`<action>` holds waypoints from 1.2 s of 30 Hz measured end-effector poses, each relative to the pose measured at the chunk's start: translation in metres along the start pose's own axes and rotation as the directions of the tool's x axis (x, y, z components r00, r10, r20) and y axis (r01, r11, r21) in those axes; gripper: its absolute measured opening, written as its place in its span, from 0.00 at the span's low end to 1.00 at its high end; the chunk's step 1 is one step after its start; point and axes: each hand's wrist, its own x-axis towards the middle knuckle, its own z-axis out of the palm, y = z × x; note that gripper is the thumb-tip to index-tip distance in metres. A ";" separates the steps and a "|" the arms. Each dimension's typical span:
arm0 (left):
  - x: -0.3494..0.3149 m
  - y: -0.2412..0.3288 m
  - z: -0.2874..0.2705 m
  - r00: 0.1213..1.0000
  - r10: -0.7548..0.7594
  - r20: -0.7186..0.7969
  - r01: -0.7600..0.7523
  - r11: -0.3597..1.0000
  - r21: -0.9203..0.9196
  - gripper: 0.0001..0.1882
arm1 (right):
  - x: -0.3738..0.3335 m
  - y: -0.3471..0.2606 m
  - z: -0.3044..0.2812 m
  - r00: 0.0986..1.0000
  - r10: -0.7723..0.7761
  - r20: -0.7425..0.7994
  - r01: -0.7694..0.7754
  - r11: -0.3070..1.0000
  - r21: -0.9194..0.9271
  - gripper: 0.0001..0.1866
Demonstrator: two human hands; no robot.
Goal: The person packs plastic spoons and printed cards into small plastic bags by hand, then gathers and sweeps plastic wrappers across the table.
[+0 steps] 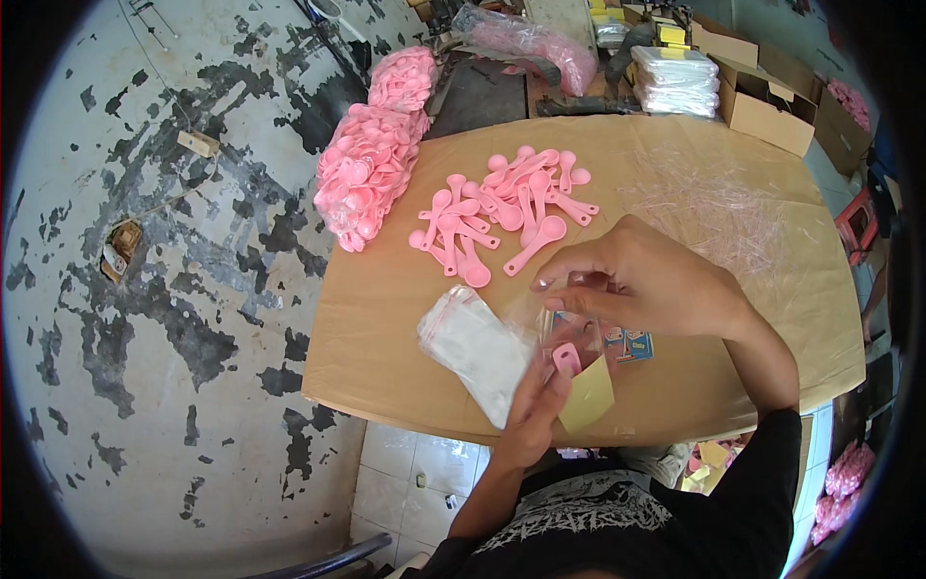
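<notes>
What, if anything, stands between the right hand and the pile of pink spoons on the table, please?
Nothing visible does: only bare brown table shows between the fingertips of the right hand and the nearest of the pink spoons.

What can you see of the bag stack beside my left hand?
The stack looks like thin, glossy, whitish-clear plastic, with reddish lines near its far end. Its edges are slightly uneven. It lies flat and slanted on the brown table, far end leftward, nearer you than the loose spoons. Your left hand overlaps its right side in view; contact is unclear.
</notes>
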 end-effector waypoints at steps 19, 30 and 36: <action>0.014 0.031 -0.001 0.948 0.096 -0.303 0.099 0.815 0.570 0.21 | 0.005 0.019 0.018 0.944 -0.328 0.045 0.278 0.712 -0.645 0.08; 0.006 0.033 -0.025 0.985 -0.064 -0.163 0.142 0.835 0.532 0.21 | 0.011 0.026 0.006 0.955 -0.167 -0.246 0.099 0.958 -0.267 0.05; 0.007 0.034 -0.036 0.973 -0.006 -0.229 0.015 0.999 0.036 0.18 | -0.014 0.053 -0.067 0.993 -0.114 -0.035 0.120 0.945 0.303 0.03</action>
